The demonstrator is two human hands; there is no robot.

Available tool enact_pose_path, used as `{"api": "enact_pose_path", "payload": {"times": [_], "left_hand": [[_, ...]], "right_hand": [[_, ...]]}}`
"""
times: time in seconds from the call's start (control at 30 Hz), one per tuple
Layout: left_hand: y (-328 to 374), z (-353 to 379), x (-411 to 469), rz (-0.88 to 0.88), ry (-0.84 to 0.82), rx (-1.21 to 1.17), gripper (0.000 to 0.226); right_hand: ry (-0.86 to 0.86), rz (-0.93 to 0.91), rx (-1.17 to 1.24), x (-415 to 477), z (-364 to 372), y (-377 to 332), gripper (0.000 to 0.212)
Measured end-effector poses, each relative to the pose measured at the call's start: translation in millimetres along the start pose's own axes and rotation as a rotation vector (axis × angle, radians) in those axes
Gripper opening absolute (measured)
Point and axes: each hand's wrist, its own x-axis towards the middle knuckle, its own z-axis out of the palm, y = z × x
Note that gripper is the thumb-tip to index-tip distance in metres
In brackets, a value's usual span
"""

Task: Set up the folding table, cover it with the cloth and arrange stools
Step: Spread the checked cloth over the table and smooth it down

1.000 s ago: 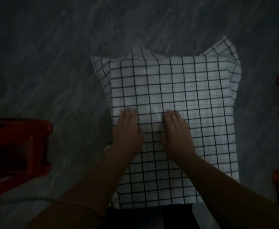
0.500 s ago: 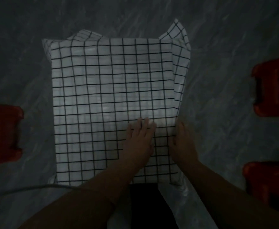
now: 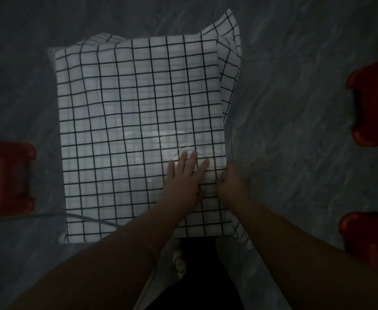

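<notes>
Now pressing down on the checked cloth (image 3: pixel 138 119), spread flat mid-scene.
Touching its near right part with the left hand (image 3: pixel 186 175), fingers straight and splayed; meeting its right edge with the right hand (image 3: pixel 232 186), finger state impossible to tell. Flanked by the left stool (image 3: pixel 9 175), far right stool (image 3: pixel 373 101), near right stool (image 3: pixel 369 238).

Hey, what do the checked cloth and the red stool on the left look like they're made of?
Checked cloth: likely thin woven fabric, matte; it wrinkles and drapes softly over the edges. Red stool on the left: probably moulded plastic, smooth, with rounded corners and a slight sheen, though the dim light leaves that open.
</notes>
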Motion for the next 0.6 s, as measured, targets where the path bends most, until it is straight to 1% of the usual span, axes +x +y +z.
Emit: {"api": "enact_pose_path", "payload": {"times": [0.13,0.23,0.27,0.37,0.43,0.53,0.6], "left_hand": [[7.3,-13.7,-4.5,-0.024,0.002,-0.037,0.081],[14.9,-24.3,-22.4,-0.015,0.026,-0.04,0.076],[17.1,-28.7,-32.2,-0.016,0.039,-0.047,0.074],[21.8,-46.0,-74.3,-0.042,0.036,-0.082,0.07],[26.5,-62.6,-112.3,-0.093,0.036,-0.094,0.069],[36.5,-98.2,-177.5,-0.185,0.057,-0.146,0.068],[43.7,-122.9,-222.9,-0.224,0.101,-0.194,0.068]], "right_hand": [[-0.041,-0.058,-0.025,-13.0,-11.5,-4.5,0.056],[0.011,-0.104,-0.067,-34.0,-22.2,-2.2,0.035],[0.027,-0.131,-0.083,-43.9,-27.0,-3.2,0.032],[0.031,-0.168,-0.142,-80.6,-43.1,-5.1,0.042],[0.048,-0.201,-0.222,-121.9,-59.2,-16.1,0.046],[0.132,-0.371,-0.343,-189.9,-91.9,-36.3,0.053],[0.116,-0.426,-0.408,-238.0,-119.3,-51.2,0.056]]}}
